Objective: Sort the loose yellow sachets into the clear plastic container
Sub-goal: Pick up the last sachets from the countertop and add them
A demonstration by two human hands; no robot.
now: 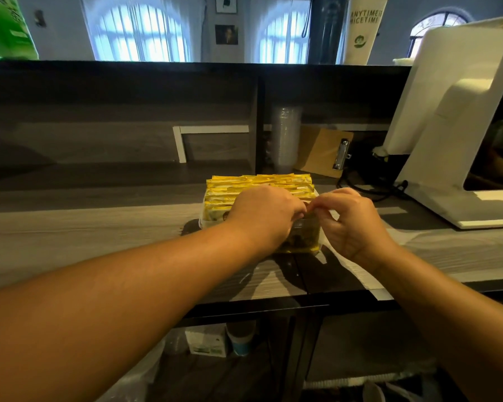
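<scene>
A clear plastic container [206, 220] stands on the wooden counter, packed with several upright yellow sachets [244, 184] in rows. My left hand [265, 216] rests over the near part of the container, fingers curled down onto the sachets. My right hand [352, 221] is at the container's right near corner, its fingertips pinched together and touching the left hand's fingertips. What the fingers pinch is hidden; it looks like the top edge of a sachet. The near wall of the container is partly covered by both hands.
A white stand [459, 140] sits at the right on the counter, with a black cable [372, 190] beside it. Behind are a stack of clear cups [286, 137] and a clipboard [325, 152]. A raised ledge [186, 66] runs along the back.
</scene>
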